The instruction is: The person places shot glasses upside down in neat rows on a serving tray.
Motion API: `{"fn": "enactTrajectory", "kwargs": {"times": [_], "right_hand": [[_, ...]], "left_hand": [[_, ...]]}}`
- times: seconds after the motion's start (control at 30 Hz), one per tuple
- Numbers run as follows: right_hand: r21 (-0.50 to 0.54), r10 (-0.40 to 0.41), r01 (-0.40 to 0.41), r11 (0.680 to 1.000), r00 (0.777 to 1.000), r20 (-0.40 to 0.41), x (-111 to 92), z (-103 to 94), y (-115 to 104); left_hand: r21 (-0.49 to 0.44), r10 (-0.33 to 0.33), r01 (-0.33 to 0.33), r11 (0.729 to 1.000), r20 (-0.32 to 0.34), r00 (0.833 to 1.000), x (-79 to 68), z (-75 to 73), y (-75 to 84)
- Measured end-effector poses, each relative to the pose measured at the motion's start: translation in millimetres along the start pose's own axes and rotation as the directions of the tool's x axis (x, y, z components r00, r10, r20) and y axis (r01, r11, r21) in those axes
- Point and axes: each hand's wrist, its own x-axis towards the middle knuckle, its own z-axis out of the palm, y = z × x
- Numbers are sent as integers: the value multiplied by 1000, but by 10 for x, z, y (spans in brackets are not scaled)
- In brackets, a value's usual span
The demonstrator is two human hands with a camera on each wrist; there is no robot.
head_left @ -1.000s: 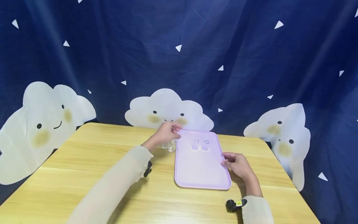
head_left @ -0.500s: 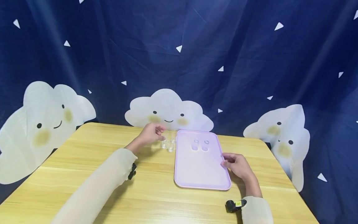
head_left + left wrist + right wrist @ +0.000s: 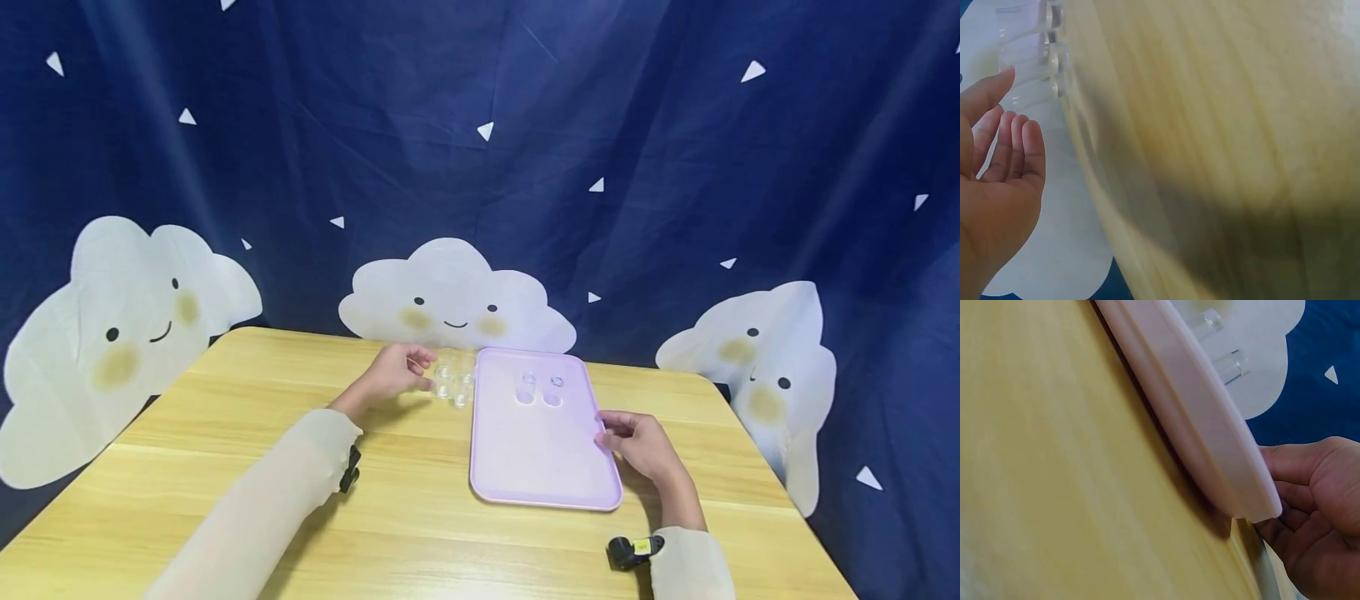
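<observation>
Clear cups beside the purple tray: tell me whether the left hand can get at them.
Yes, it seems: the left hand is right by the clear cups, thumb and fingertips apart, and nothing visible blocks the way.

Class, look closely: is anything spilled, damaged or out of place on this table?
Nothing stands out. Two clear cups stand upright on the purple tray, the other cups stand grouped beside it, and no spill shows on the table. Cups are too small to check for cracks.
</observation>
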Motion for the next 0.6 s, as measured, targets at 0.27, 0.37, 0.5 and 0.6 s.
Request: {"fn": "enactTrajectory", "kwargs": {"times": [0.27,0.37,0.5,0.6], "right_hand": [[1,8,-8,1000,1000,4,-2,3,-10],[1,14,-14,1000,1000,7,2,8,-2],[5,17,-17,1000,1000,6,3,8,2],[7,19,-19,1000,1000,2,4,4,0]], "left_hand": [[-26,-42,42,999,21,999,-26,39,-77],[-20,-55,56,998,36,998,-20,57,-116],[-12,-56,57,998,45,997,11,101,-160],[-15,-60,60,998,40,997,27,142,-164]]}}
